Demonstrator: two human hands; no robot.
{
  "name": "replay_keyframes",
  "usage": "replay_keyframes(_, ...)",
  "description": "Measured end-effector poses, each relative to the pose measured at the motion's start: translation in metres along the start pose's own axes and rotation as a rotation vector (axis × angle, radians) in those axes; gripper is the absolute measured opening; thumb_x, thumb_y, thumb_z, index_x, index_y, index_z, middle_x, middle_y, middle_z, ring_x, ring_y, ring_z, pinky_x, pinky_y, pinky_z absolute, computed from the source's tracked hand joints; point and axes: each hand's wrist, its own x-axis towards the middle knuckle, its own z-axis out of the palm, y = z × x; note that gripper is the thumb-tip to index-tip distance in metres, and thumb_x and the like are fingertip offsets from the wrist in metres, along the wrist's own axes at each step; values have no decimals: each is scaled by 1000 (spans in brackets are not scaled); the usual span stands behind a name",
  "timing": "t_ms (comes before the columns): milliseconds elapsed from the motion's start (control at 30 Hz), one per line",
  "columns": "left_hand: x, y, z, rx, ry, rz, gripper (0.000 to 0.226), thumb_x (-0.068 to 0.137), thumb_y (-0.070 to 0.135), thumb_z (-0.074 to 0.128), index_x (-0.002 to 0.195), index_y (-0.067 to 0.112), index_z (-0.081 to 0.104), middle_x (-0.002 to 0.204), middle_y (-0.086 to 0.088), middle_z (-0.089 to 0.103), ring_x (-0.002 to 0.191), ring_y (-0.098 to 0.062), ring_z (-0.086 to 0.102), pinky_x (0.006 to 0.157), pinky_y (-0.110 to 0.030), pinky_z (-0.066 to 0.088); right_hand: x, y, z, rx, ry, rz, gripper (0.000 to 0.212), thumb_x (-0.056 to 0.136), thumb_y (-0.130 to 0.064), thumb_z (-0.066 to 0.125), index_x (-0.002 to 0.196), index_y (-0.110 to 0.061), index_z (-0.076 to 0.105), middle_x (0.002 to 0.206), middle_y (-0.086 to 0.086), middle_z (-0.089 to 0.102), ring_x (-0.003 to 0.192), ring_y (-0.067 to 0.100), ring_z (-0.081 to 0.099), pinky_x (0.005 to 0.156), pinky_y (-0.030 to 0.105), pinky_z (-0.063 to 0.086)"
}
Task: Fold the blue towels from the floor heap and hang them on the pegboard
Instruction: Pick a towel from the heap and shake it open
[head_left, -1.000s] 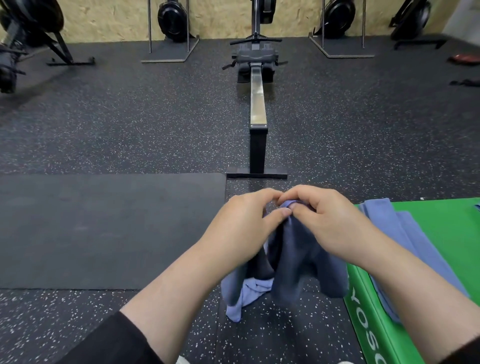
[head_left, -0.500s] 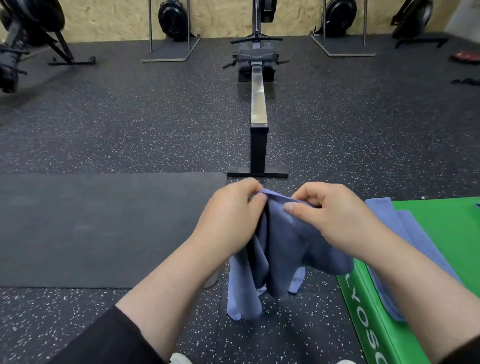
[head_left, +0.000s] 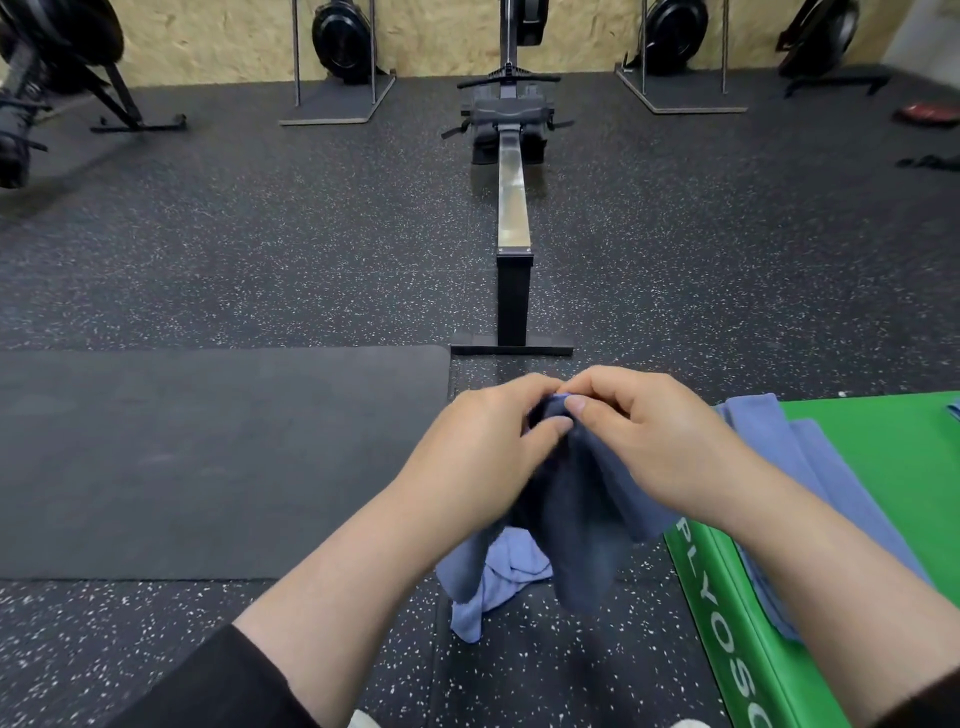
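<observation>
A blue towel (head_left: 582, 525) hangs in front of me above the speckled floor, bunched at its top edge. My left hand (head_left: 483, 457) and my right hand (head_left: 654, 441) pinch that top edge close together, fingertips almost touching. The cloth droops in loose folds below both hands, its lighter lower corner (head_left: 493, 582) near the floor. Another blue towel (head_left: 810, 467) lies spread over the green box on the right. No pegboard is in view.
A green plyo box (head_left: 883, 447) stands at the right. A black mat (head_left: 208, 457) covers the floor on the left. A rowing machine (head_left: 511, 218) runs straight ahead, its foot (head_left: 511, 348) just beyond my hands. Black exercise machines line the far wall.
My hands had spread a little apart along the towel's top edge and have now come back together, bunching the edge between them. The towel hangs slightly differently below.
</observation>
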Motion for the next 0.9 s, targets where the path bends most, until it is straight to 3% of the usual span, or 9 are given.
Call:
replay_keyframes(67, 2, -2, 2, 5, 23, -20, 11, 98, 42, 58, 100, 33, 66, 60, 15, 54, 67, -11, 52, 66, -32, 43, -1, -1, 0, 18, -3, -2, 14, 99, -20, 61, 97, -27, 73, 89, -13, 75, 88, 10, 67, 88, 39, 52)
replay_keyframes(133, 4, -6, 1, 7, 54, -62, 17, 100, 40, 55, 89, 29, 63, 67, 12, 59, 75, -15, 57, 71, -34, 48, 0, -1, -1, 40, 27, 19, 10, 96, -23, 66, 92, -28, 73, 84, -9, 74, 81, 14, 67, 82, 43, 54)
replay_keyframes(267, 10, -16, -8, -56, 189, -199, 23, 101, 33, 52, 83, 21, 62, 76, 6, 66, 82, -22, 62, 73, -36, 48, -1, 2, -9, -20, 26, 122, 19, 89, -34, 72, 75, -21, 71, 62, -8, 64, 56, 4, 47, 62, 33, 42)
replay_keyframes(400, 13, -23, -13, -193, 205, -237, 21, 100, 30, 57, 84, 20, 66, 74, 5, 69, 72, -16, 62, 67, -31, 46, -3, 0, -11, 56, 110, 165, 34, 92, -37, 68, 69, -13, 63, 53, -13, 45, 53, 4, 36, 54, 23, 30)
replay_keyframes(500, 11, -26, -10, -343, 206, -249, 8, 96, 30, 65, 92, 24, 68, 61, 9, 59, 52, -9, 47, 54, -27, 36, -2, -1, -10, 247, 167, 194, 42, 88, -52, 63, 71, -13, 60, 61, -6, 48, 62, 12, 42, 65, 33, 37)
replay_keyframes(600, 12, -29, -10, -450, 270, -264, 10, 94, 26, 68, 104, 26, 67, 49, 13, 46, 45, -6, 40, 53, -26, 32, -3, -2, -7, 378, 152, 248, 41, 82, -56, 62, 73, -16, 64, 65, -4, 55, 66, 15, 48, 70, 40, 41)
replay_keyframes(733, 10, -22, -10, -510, 314, -233, 17, 94, 23, 70, 109, 30, 66, 57, 10, 55, 52, -7, 50, 59, -26, 38, -5, -4, -4, 590, 105, 350, 23, 100, -26, 61, 90, -9, 73, 90, 18, 73, 76, 20, 64, 73, 40, 54)
replay_keyframes(800, 8, -16, -8, -532, 320, -206, 19, 93, 23, 71, 109, 30, 66, 59, 10, 57, 52, -5, 50, 57, -21, 38, -5, -9, -2, 666, 80, 376, 21, 103, -15, 55, 99, -5, 73, 105, 28, 72, 84, 24, 67, 81, 42, 58)
replay_keyframes(900, 6, -5, 1, -587, 305, -197, 23, 92, 19, 72, 111, 30, 66, 65, 10, 59, 55, -3, 51, 55, -13, 39, -5, -17, 6, 710, 36, 375, 24, 104, -9, 49, 103, -6, 73, 109, 31, 70, 91, 29, 66, 95, 50, 54)
